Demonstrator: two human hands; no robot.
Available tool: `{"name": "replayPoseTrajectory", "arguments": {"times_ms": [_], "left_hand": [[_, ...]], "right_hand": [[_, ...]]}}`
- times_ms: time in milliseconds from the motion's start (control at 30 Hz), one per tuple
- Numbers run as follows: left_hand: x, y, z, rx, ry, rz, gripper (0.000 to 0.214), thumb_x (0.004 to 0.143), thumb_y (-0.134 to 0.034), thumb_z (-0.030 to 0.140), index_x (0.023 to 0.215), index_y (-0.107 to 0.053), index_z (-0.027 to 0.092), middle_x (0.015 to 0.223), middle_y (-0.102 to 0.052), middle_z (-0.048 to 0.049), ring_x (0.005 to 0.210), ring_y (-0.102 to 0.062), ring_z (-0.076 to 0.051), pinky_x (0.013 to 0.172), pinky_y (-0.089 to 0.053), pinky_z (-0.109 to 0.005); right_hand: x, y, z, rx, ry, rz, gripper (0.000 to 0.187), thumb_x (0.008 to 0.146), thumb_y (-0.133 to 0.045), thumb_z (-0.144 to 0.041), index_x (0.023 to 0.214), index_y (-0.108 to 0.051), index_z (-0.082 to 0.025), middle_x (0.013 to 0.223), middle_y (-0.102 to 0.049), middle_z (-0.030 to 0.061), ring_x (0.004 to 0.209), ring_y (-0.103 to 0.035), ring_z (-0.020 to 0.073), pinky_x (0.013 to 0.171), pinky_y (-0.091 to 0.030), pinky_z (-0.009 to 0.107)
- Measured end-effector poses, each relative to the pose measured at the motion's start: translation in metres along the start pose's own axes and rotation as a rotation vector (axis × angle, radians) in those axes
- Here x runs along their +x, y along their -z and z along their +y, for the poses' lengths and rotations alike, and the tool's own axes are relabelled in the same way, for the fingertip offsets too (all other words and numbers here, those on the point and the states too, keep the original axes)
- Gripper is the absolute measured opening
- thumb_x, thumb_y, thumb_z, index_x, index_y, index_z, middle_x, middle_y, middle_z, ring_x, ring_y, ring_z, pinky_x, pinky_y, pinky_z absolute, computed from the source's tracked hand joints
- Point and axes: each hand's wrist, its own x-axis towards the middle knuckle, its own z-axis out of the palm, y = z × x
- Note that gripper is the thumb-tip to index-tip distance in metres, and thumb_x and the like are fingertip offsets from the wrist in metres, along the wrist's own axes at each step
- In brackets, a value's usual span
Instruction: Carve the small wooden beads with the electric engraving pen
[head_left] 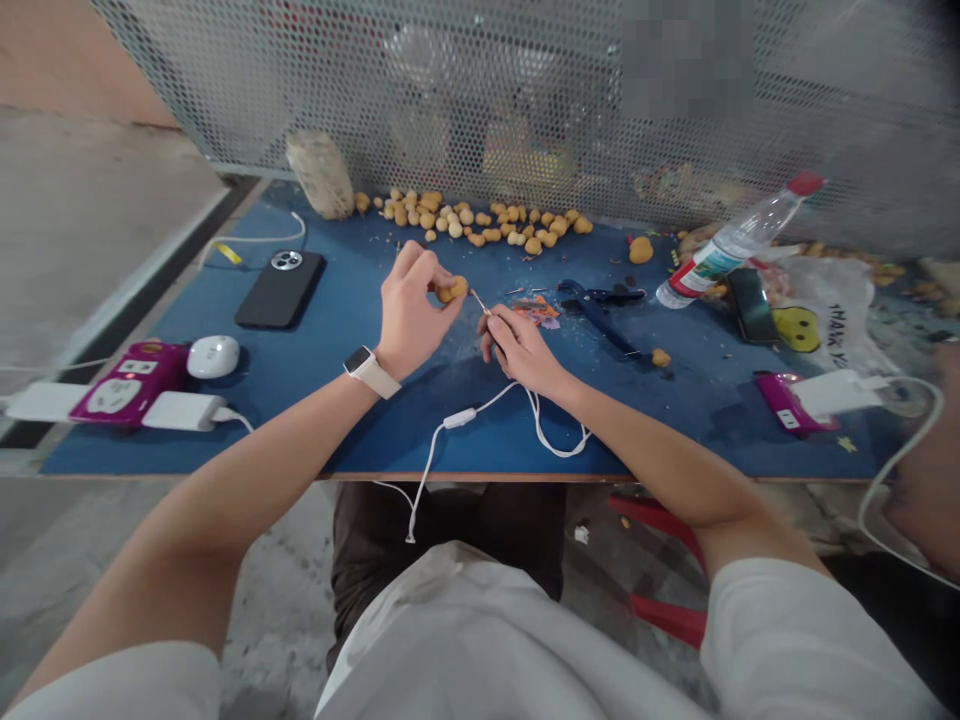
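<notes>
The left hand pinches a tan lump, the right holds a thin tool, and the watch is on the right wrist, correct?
Not quite: the head view shows the watch on the left wrist, not the right. The left hand does pinch a tan lump, and the right hand does hold a thin tool.

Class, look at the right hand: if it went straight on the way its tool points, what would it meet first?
Most likely the tan lump pinched in the left hand. The thin tool in the right hand ends at or just short of it; depth is unclear.
</notes>
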Motion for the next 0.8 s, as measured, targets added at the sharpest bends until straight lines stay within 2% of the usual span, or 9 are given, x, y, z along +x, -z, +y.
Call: {"name": "replayPoseTrajectory", "arguments": {"times_ms": [67, 233, 433, 667, 800], "left_hand": [[-0.0006, -0.0003, -0.0002, 0.013, -0.023, 0.012, 0.034, 0.088, -0.093, 0.009, 0.095, -0.064, 0.027, 0.105, -0.073, -0.0021, 0.093, -0.074, -0.019, 0.087, -0.075, -0.039], [-0.0014, -0.0003, 0.0057, 0.043, 0.066, -0.042, 0.026, 0.093, -0.094, 0.017, 0.102, -0.073, 0.028, 0.1, -0.073, -0.0009, 0.092, -0.075, -0.019, 0.095, -0.081, -0.04], [-0.0007, -0.0005, 0.0086, 0.03, 0.074, -0.04, 0.02, 0.097, -0.091, 0.02, 0.104, -0.074, 0.029, 0.099, -0.073, -0.0019, 0.089, -0.073, -0.019, 0.094, -0.081, -0.043], [-0.0018, -0.0021, 0.0045, 0.017, 0.069, -0.035, 0.027, 0.092, -0.091, 0.015, 0.096, -0.067, 0.027, 0.102, -0.074, -0.0024, 0.091, -0.074, -0.019, 0.097, -0.08, -0.042], [-0.0008, -0.0018, 0.0065, 0.043, 0.065, -0.026, 0.024, 0.09, -0.09, 0.015, 0.1, -0.072, 0.028, 0.098, -0.072, -0.0011, 0.091, -0.075, -0.019, 0.096, -0.08, -0.041]], "right_hand": [[0.001, 0.0002, 0.002, 0.007, -0.016, 0.002, 0.078, 0.117, -0.058, -0.108, 0.108, -0.062, -0.03, 0.077, -0.069, -0.0018, 0.057, -0.05, 0.0146, 0.046, -0.031, 0.027], [0.0019, 0.0003, 0.0044, 0.025, -0.025, 0.006, 0.079, 0.116, -0.059, -0.109, 0.11, -0.062, -0.03, 0.076, -0.07, -0.0037, 0.051, -0.048, 0.013, 0.044, -0.033, 0.028], [0.0012, -0.0007, 0.002, 0.008, -0.026, 0.007, 0.08, 0.116, -0.056, -0.111, 0.109, -0.061, -0.031, 0.076, -0.069, -0.0018, 0.057, -0.052, 0.0146, 0.045, -0.032, 0.028], [0.0015, -0.0008, 0.0008, 0.006, -0.022, 0.004, 0.079, 0.117, -0.056, -0.109, 0.109, -0.061, -0.031, 0.077, -0.069, -0.0009, 0.059, -0.054, 0.0156, 0.045, -0.033, 0.028], [0.0013, -0.0008, 0.0002, -0.007, -0.028, -0.001, 0.079, 0.117, -0.055, -0.11, 0.108, -0.06, -0.031, 0.078, -0.069, -0.001, 0.059, -0.055, 0.0155, 0.046, -0.033, 0.029]]}}
